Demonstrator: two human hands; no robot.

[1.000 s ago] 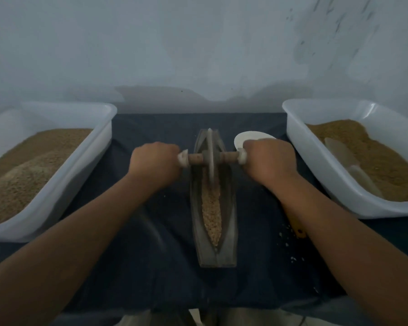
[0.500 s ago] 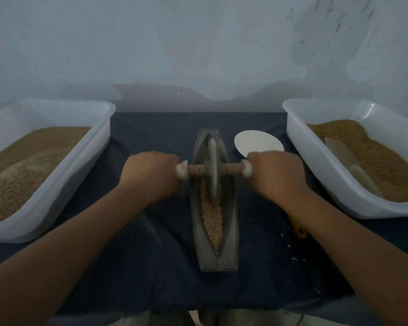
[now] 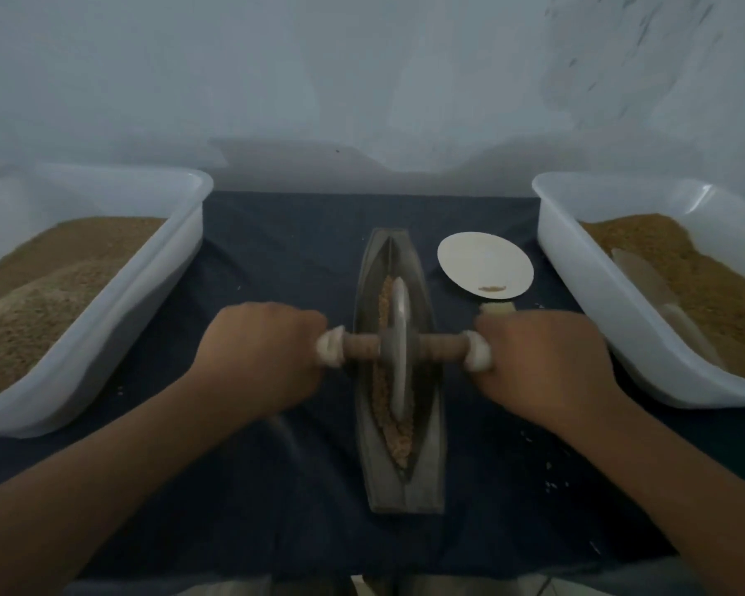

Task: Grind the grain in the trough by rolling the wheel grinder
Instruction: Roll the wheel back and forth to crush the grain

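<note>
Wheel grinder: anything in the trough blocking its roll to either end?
Nothing visible does. The grey disc wheel grinder stands mid-length in the dark boat-shaped trough, and only tan grain lies along the groove. The round white plate lies outside, to the right. The left hand and right hand grip the axle ends.

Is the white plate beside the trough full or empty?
Nearly empty: the white plate is bare except a small streak of grain near its front edge.
</note>
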